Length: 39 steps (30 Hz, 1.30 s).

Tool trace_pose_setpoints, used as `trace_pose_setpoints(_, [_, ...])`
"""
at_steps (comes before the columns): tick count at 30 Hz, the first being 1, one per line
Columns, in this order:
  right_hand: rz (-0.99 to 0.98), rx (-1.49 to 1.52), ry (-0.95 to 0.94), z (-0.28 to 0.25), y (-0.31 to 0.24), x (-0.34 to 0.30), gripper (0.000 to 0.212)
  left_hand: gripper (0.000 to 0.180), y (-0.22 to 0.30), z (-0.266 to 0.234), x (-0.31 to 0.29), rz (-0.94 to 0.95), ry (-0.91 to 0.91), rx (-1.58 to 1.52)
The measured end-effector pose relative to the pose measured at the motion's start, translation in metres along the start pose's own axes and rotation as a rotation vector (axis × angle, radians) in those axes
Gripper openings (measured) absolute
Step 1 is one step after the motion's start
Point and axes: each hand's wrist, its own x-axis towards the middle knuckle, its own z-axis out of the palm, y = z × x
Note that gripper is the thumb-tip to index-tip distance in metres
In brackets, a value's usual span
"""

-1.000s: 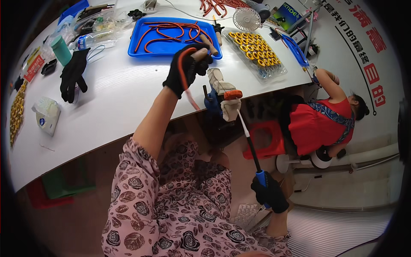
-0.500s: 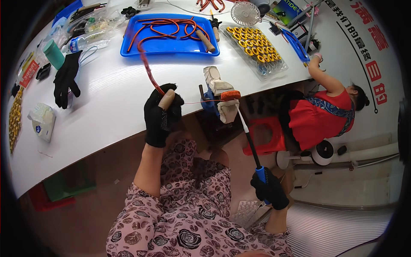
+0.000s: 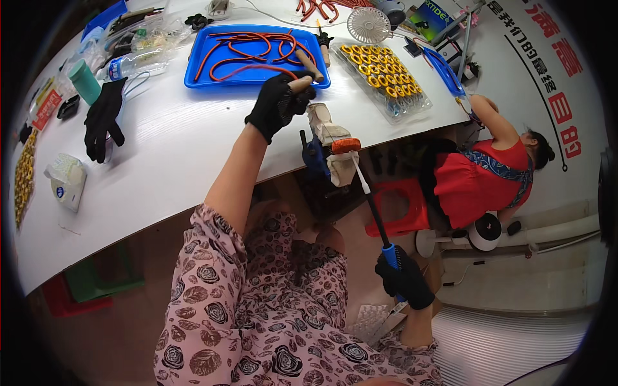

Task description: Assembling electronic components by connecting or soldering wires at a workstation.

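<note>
Wearing a black glove with a beige thumb cover, my left hand (image 3: pixel 279 103) is closed on a red-orange wire (image 3: pixel 257 67), whose loose length blurs over the blue tray (image 3: pixel 193 76). Just right of that hand is a small blue vise (image 3: pixel 314 151) with beige padded jaws (image 3: pixel 322 119). An orange wound coil (image 3: pixel 346 145) is clamped between the jaws. My right hand (image 3: pixel 404 278), also black-gloved, is wrapped round the blue handle of a long rod tool (image 3: pixel 375 215) with a black shaft. Its white tip meets the coil's lower right side.
More red-orange wires and a wooden handle (image 3: pixel 310 65) lie in the tray. Yellow rings (image 3: pixel 380 71) fill a clear tray right of it. A spare black glove (image 3: pixel 103 121), tissue pack (image 3: pixel 66 182) and green bottle (image 3: pixel 84 82) lie left. A co-worker in red (image 3: pixel 479 180) sits at right.
My left hand has moved up and to the right with the wire, from the table's front edge to beside the tray. My right hand and the rod tool have barely moved.
</note>
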Motion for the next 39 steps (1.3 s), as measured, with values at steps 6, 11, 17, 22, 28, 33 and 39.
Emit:
trace_pose_setpoints(6, [-0.057, 0.053, -0.048, 0.008, -0.018, 0.03, 0.022, 0.015, -0.01, 0.003, 0.035, -0.215, -0.126, -0.025])
trace_pose_setpoints(11, [-0.091, 0.045, -0.08, 0.007, -0.036, 0.05, 0.022, 0.014, -0.003, 0.004, 0.048, -0.268, -0.189, 0.004])
trace_pose_setpoints(17, [-0.059, -0.068, -0.03, 0.004, -0.036, 0.036, 0.023, 0.014, -0.011, 0.007, 0.048, -0.309, -0.211, -0.045])
trace_pose_setpoints(22, [-0.574, -0.544, 0.061, -0.015, 0.041, 0.011, 0.023, 0.013, -0.008, 0.011, 0.051, -0.298, -0.259, -0.043])
trace_pose_setpoints(28, [-0.113, -0.033, 0.045, 0.016, 0.026, 0.008, 0.023, 0.016, -0.02, 0.0, 0.052, -0.12, -0.246, 0.124])
trace_pose_setpoints(33, [-0.288, -0.204, 0.008, 0.005, -0.017, 0.05, 0.024, 0.017, -0.017, 0.007, 0.056, -0.236, -0.315, 0.142])
trace_pose_setpoints(39, [-0.3, -0.406, 0.109, 0.002, -0.022, 0.017, 0.021, 0.014, -0.008, 0.004, 0.051, 0.071, -0.359, 0.657])
